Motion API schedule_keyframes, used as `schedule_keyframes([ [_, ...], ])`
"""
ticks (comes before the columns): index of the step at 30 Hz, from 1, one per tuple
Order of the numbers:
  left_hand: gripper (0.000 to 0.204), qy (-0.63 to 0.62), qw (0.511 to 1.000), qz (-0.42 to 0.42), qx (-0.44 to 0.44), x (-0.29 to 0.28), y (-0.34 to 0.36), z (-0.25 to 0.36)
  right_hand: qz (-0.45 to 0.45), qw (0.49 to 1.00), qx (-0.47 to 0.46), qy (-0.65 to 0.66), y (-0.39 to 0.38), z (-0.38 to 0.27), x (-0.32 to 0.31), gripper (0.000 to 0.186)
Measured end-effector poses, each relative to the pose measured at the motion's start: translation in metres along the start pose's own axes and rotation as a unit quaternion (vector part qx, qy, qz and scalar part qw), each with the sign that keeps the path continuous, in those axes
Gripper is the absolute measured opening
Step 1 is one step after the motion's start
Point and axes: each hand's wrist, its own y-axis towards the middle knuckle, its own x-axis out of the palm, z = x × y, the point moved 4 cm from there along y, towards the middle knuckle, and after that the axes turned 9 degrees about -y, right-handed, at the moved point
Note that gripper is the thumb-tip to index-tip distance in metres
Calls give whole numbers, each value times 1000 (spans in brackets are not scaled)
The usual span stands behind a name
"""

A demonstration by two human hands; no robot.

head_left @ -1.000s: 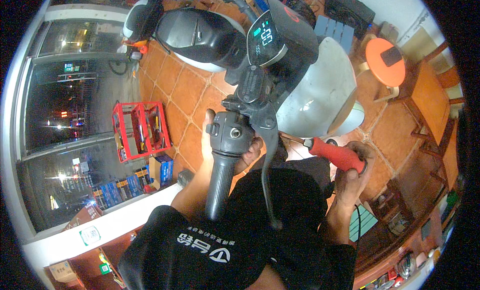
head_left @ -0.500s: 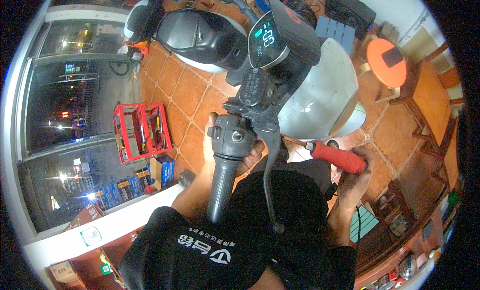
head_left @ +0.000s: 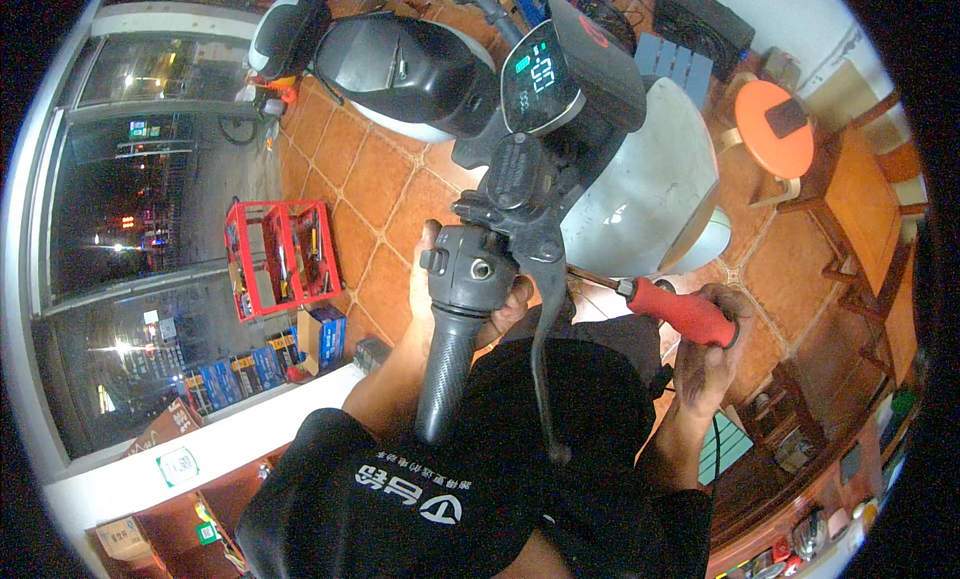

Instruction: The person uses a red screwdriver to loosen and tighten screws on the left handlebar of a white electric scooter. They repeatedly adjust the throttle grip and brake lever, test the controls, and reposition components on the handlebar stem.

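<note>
In the middle, a black handlebar switch housing point(head_left: 470, 269) sits above a textured black grip point(head_left: 449, 379), with a curved brake lever point(head_left: 543, 349) on its right side. My left hand point(head_left: 421, 291) is wrapped around the housing from below, fingers showing on both sides; its palm is hidden. In my right hand point(head_left: 708, 364), fingers closed round the handle, is a red-handled screwdriver point(head_left: 680, 314). Its shaft points left toward the lever, and the tip is hidden behind it. A lit dash display point(head_left: 540, 74) and a pale, scuffed scooter panel point(head_left: 640, 189) lie beyond.
A red open toolbox point(head_left: 283, 259) stands on the tiled floor at left, near several blue boxes point(head_left: 240, 374) by the window. Another black scooter seat point(head_left: 400, 74) is at the far left. An orange round stool point(head_left: 773, 129) and a wooden table point(head_left: 865, 204) stand at right.
The screwdriver handle has shifted slightly right and down, and the fingers of my right hand have rolled around it. My left hand keeps its hold on the housing.
</note>
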Motion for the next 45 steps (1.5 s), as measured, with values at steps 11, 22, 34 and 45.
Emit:
schedule_keyframes([
  [11, 85, -5, 1000, 2, -10, -5, 6, 2, 5, 1000, 4, 0, -1, 1, -2, 62],
  [22, 89, -4, 999, -16, -47, -14, 5, 7, -8, 999, 1, -34, -4, 2, -7, 65],
  [34, 93, -15, 999, -23, -40, -15, 6, 4, -17, 996, 79, -49, -10, 18, -28, 67],
  [45, 89, -46, 996, 81, -3, -4, 3, 4, 10, 989, 73, -130, -16, 14, -29, 66],
])
